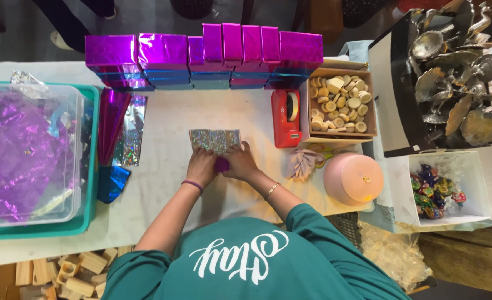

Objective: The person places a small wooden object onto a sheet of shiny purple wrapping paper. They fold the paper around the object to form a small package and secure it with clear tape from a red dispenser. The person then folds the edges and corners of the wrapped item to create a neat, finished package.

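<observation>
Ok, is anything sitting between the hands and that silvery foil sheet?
Nothing visible. The left hand and right hand already rest on the near edge of the foil sheet, pressing a small purple piece between them.

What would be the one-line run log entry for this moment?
left hand: on magenta wrapped piece | right hand: on same piece | holographic foil sheet: under hands | red tape dispenser: right, untouched

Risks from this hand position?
1. Both the left hand and right hand press one small purple item on the holographic sheet; the slick foil may slip or crease unevenly.
2. The red tape dispenser sits close by the right hand; an elbow swing might knock it.
</observation>
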